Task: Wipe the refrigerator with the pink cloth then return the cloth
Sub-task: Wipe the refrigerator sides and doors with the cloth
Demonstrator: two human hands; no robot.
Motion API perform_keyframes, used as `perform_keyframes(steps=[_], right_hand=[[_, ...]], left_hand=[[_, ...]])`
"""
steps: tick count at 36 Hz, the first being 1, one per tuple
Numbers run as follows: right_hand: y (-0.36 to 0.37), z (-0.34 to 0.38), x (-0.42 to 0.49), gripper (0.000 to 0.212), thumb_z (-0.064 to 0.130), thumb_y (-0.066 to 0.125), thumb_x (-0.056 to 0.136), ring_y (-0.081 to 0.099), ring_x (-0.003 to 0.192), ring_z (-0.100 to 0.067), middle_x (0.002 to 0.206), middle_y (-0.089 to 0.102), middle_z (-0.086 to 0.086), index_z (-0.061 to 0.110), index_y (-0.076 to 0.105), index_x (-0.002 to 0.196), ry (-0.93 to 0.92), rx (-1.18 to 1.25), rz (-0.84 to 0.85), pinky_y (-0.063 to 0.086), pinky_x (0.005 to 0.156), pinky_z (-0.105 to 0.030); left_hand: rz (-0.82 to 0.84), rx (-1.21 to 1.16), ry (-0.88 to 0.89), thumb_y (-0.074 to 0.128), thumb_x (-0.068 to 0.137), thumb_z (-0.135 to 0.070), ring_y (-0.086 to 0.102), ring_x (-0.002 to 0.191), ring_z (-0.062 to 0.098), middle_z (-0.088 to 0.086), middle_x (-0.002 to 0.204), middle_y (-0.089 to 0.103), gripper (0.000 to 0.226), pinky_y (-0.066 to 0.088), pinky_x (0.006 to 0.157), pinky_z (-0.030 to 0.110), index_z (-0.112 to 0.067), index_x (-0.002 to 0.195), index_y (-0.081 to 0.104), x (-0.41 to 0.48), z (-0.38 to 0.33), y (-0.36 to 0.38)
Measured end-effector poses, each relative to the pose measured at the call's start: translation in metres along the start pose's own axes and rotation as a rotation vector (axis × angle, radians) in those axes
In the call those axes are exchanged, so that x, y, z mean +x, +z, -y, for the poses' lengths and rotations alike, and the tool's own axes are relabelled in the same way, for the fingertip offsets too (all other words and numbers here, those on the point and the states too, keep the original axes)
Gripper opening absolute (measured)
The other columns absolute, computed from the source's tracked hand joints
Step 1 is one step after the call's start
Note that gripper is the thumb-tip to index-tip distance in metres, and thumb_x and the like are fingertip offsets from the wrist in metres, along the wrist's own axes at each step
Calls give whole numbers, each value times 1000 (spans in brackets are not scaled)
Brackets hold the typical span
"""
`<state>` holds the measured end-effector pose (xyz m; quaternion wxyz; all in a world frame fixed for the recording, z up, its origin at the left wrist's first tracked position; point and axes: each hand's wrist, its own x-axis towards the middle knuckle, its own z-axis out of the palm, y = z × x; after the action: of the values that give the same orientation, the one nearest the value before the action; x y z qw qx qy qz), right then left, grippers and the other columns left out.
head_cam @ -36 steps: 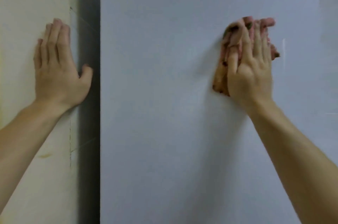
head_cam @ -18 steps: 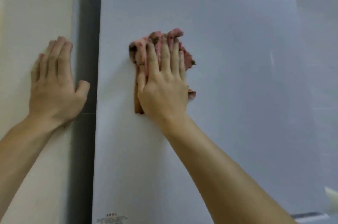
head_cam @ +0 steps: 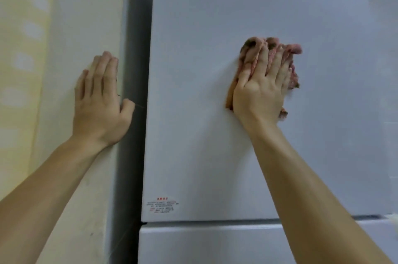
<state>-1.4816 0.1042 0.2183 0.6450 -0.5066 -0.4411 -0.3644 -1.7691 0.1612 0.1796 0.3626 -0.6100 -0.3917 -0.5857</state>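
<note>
The white refrigerator [head_cam: 193, 91] fills the middle and right of the head view, with its upper door above a seam and a lower door below. My right hand [head_cam: 261, 89] lies flat with straight, spread fingers on the bunched pink cloth [head_cam: 291, 49], pressing it against the upper door right of centre. The cloth shows pink with dark spots around my fingertips and an orange edge by my thumb. My left hand [head_cam: 100, 102] rests flat and open on the cream wall left of the refrigerator.
A dark gap [head_cam: 134, 69] runs between the cream wall [head_cam: 71, 26] and the refrigerator's left edge. A small label with red print [head_cam: 162, 205] sits at the upper door's lower left. The door seam [head_cam: 215, 221] crosses below it.
My right hand slid the cloth from the door's right side to its left edge, then back toward the right. The view shifted down, showing the door seam. My left hand stayed on the wall.
</note>
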Motion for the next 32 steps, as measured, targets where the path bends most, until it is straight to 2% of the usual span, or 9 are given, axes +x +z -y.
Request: perform_keyframes(steps=[2,5,10,16,20,23,27,29,32], right_hand=[[10,22,-15,62,35,28,108,8,161,-41,173,13,-19,15,25,166,28,9,-70,1,131,-49],[28,49,-55,60,35,37,104,27,154,-49,166,34,-24,12,45,158,-157,20,-140,20,127,-58],[30,59,-110,56,44,41,110,8,162,-39,172,22,-17,23,39,162,-477,33,27,13,130,-54],[3,5,-97,59,53,36,110,10,163,-30,173,20,-10,28,34,163,-678,-2,184,11,132,-48],[-18,-55,-70,58,49,40,108,19,161,-33,171,28,-13,24,42,160,-503,-43,54,20,130,-51],[-32,-81,-57,63,49,39,104,16,161,-32,173,23,-12,25,38,162,-260,-72,-5,12,131,-48],[-19,-48,-66,68,46,29,100,6,161,-40,174,12,-18,25,31,165,9,-28,-31,2,132,-51],[-8,-26,-73,68,42,32,98,13,158,-49,171,18,-25,21,36,163,43,-33,-64,7,130,-57],[6,1,-93,65,38,41,97,24,153,-54,167,29,-28,19,44,159,-79,-24,-82,16,128,-61]], left_hand=[[1,6,17,44,87,-31,3,162,20,7,175,8,88,-8,130,32,-10,166,12,-4,1,0],[-9,4,33,44,88,-30,4,162,20,7,175,10,86,-7,130,33,-10,166,13,-11,2,2],[-34,-22,64,40,89,-35,9,161,26,11,173,16,84,2,132,41,-8,165,17,-19,2,4],[-36,-65,37,47,88,-31,8,161,24,8,173,18,82,-1,132,37,-12,164,21,-29,2,1],[-62,-110,26,47,91,-33,13,160,25,8,171,23,77,-3,130,30,-14,163,27,-33,6,0],[-71,-126,29,44,94,-35,16,160,26,8,170,25,72,2,131,38,-13,161,31,-39,11,-2],[-68,-114,37,43,96,-32,18,159,28,9,170,27,68,8,131,46,-14,160,33,-47,14,-2],[-74,-114,33,43,96,-31,19,159,29,10,170,27,67,8,131,46,-14,160,33,-49,12,0],[-82,-112,32,43,96,-29,19,159,30,10,169,28,66,8,131,46,-13,160,34,-51,9,1]])
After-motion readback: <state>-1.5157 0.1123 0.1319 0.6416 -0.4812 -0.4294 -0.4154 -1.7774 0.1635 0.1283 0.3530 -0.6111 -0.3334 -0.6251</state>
